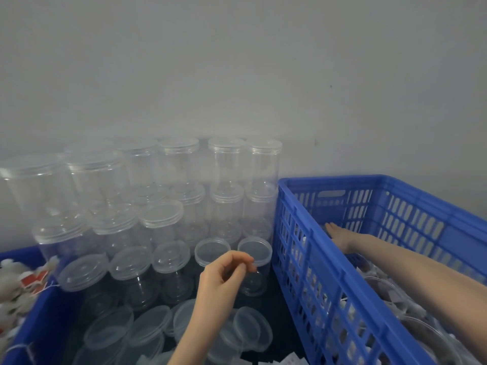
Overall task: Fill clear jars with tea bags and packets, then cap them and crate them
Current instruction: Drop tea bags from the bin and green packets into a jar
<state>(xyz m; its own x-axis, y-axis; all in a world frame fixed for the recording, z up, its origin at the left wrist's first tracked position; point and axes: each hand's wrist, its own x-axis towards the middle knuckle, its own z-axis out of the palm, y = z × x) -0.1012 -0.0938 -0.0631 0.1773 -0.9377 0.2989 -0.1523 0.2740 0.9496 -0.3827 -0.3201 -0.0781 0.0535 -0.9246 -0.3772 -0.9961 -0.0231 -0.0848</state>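
Closest to the near edge, loose clear lids (147,329) lie heaped on the dark bench top (276,306), leaving little bare surface between them, and a few paper packets (290,360) show at the very front. The left hand (224,280) is raised over the lids, its fingers loosely curled with thumb and forefinger tips close together; I cannot tell whether anything is pinched between them. Just beyond its fingertips stands an uncapped clear jar (254,267), hard against the left wall of the blue crate (329,285), so there is hardly any gap on that side. At the left edge a blue bin (34,320) holds tea bags (15,280) with strings trailing over its rim. Inside the crate, the right hand (340,237) reaches to the far end, fingers stretched flat and together, above filled jars (421,338) lying in the crate's bottom. Further back, stacked capped jars (184,196) rise in tiers, packing the room from the bin across to the crate's far corner. Behind everything stands a plain pale wall (237,61), which the rear stacks appear to stand right against
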